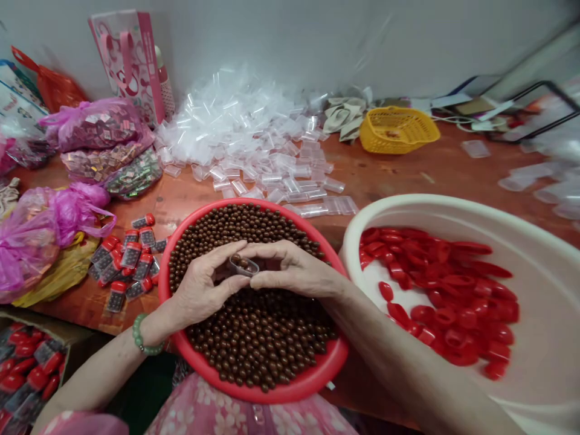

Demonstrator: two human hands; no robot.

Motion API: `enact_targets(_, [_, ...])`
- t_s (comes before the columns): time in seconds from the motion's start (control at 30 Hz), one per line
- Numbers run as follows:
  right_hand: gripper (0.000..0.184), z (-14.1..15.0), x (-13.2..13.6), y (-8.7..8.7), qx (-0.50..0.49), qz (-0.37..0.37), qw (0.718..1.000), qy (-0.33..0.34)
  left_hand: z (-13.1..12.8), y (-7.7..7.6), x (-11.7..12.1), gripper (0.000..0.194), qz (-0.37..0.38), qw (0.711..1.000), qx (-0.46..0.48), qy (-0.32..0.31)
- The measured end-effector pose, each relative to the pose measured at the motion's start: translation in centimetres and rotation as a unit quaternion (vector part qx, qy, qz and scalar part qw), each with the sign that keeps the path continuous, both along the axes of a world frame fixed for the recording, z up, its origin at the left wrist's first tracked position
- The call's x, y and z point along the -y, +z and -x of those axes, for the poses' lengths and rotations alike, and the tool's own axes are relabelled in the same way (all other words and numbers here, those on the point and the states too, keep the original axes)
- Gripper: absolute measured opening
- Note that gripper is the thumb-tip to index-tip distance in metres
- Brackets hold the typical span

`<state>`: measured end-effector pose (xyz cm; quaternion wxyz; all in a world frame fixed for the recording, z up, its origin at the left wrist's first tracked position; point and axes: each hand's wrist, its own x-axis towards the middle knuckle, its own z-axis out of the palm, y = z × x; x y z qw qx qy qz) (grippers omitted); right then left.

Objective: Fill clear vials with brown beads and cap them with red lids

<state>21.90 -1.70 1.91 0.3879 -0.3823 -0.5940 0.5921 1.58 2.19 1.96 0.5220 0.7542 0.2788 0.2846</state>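
A red bowl (312, 377) full of small brown balls (258, 338) rests at the table's near edge, in front of me. Over it, my left hand (203, 287) and my right hand (296, 272) meet, both pinched around a small clear plastic vial (243, 264) with a few brown balls inside. A green bead bracelet (142, 338) circles my left wrist. To the right stands a white basin (534, 254) holding several red caps (453, 302).
A heap of empty clear vials (254, 133) lies at the back. Filled red-capped vials (129, 260) lie left of the bowl, more in a box (27, 362) at bottom left. Pink bags (90, 124), a pink gift bag (131, 60) and a yellow basket (399, 128) stand around.
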Motion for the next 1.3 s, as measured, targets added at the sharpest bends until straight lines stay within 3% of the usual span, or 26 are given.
enact_targets(0.27, [0.014,0.6,1.2,2.0,0.139,-0.135,0.978,-0.081,-0.2,0.5,0.7,0.037,0.064,0.997,0.036,0.030])
enact_targets(0.4, [0.025,0.8,1.7,2.7,0.180,-0.176,0.959,-0.135,0.0,0.7,0.7,0.025,0.092,0.995,0.025,0.031])
enact_targets(0.6, [0.014,0.9,1.4,3.2,0.197,-0.269,0.939,-0.087,0.2,0.9,0.3,0.021,0.077,0.997,0.012,-0.023])
enact_targets(0.87, [0.011,1.1,0.9,3.0,0.230,-0.270,0.933,-0.059,0.4,0.6,0.1,0.018,0.095,0.995,-0.017,-0.031])
enact_targets(1.13, [0.024,1.0,1.4,2.6,0.260,-0.202,0.941,-0.080,0.2,0.0,-0.6,0.016,0.213,0.976,0.052,0.004])
enact_targets(1.23, [0.012,-0.7,3.0,3.1,0.322,-0.182,0.927,-0.058,0.7,0.8,-0.5,0.017,0.263,0.960,0.092,0.007])
enact_targets(1.3, [0.020,-3.1,4.7,3.1,0.360,-0.194,0.906,-0.113,0.9,1.8,-0.2,0.019,0.273,0.955,0.112,-0.009])
